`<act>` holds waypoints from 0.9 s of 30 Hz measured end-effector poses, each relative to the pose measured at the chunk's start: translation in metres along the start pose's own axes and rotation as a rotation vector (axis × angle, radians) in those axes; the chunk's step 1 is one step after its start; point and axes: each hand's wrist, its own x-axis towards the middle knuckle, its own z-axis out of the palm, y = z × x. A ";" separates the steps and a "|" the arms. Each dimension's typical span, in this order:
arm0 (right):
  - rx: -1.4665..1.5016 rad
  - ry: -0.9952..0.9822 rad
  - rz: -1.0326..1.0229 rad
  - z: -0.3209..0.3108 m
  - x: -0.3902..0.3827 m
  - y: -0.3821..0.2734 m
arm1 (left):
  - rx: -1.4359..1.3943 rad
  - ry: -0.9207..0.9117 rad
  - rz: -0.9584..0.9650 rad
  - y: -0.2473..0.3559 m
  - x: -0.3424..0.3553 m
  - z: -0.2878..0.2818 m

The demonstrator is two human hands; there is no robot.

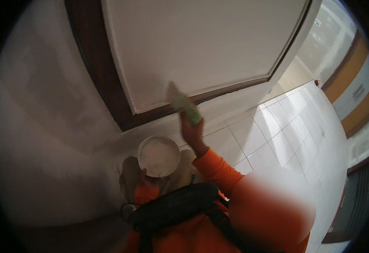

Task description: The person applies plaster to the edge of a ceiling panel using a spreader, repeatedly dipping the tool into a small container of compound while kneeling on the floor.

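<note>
In the head view, a blurred green tool (185,106) is gripped by the right hand (191,130), its far end pointed toward the framed panel (201,46). A round container (177,148) is clasped by the left hand (148,177) at its near rim.

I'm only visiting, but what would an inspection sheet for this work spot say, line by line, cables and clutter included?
Surface: pale panel edged by a dark brown frame.
Things in use: white round container with pale contents; green-handled tool, blurred, contact with the panel unclear.
Clutter: small dark object far off, unidentifiable.
Hands: left hand grips the container's near rim; right hand grips the tool.
Cables: thin dark loop beside the black bag; cannot tell whether it's a cable.
Surroundings: sunlit pale tiled floor.
</note>
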 end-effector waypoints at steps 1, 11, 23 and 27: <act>-0.090 0.087 -0.020 -0.026 0.023 0.026 | -0.184 -0.045 0.042 -0.017 0.011 -0.003; 0.232 0.482 0.119 -0.317 0.219 0.208 | -0.917 -0.132 0.042 0.002 0.034 0.017; 0.265 -0.072 0.091 -0.032 0.013 -0.005 | -1.220 -0.056 -0.229 0.042 0.041 0.029; 0.545 -0.211 0.296 -0.031 0.011 -0.056 | -1.208 -0.060 -0.236 0.051 0.042 0.023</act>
